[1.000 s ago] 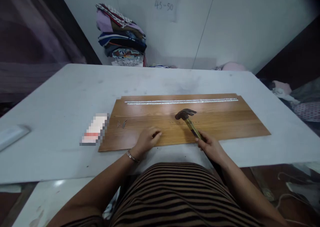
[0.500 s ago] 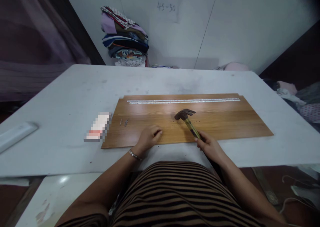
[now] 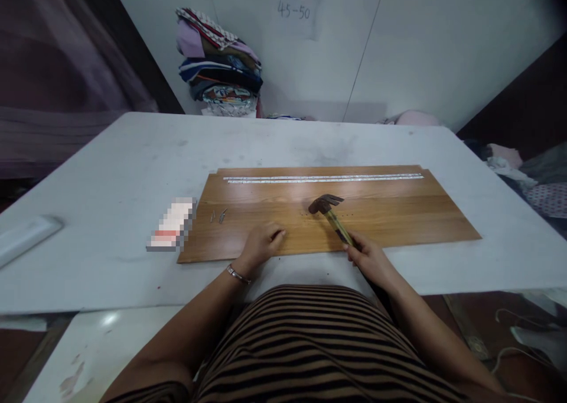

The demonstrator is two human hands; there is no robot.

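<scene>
A claw hammer [image 3: 336, 223] with a dark metal head and a yellow and black handle is in my right hand [image 3: 370, 260]. My fingers wrap round the handle, and the head is over the middle of a wooden board [image 3: 394, 205], close to a row of small dark marks [image 3: 343, 215]. Whether the head touches the board I cannot tell. My left hand [image 3: 263, 244] rests at the board's near edge with its fingers curled closed; the inside of the fist is hidden. Several nails [image 3: 222, 215] lie on the board's left part.
Two white measuring strips [image 3: 323, 179] run along the far side of the board. A pixelated flat object [image 3: 172, 224] lies left of it on the white table [image 3: 110, 184]. Folded clothes [image 3: 221, 66] are piled against the wall. At far left is a white long object [image 3: 29, 237].
Only a slight shift of the view shows. Both hands and the hammer keep their places over the board.
</scene>
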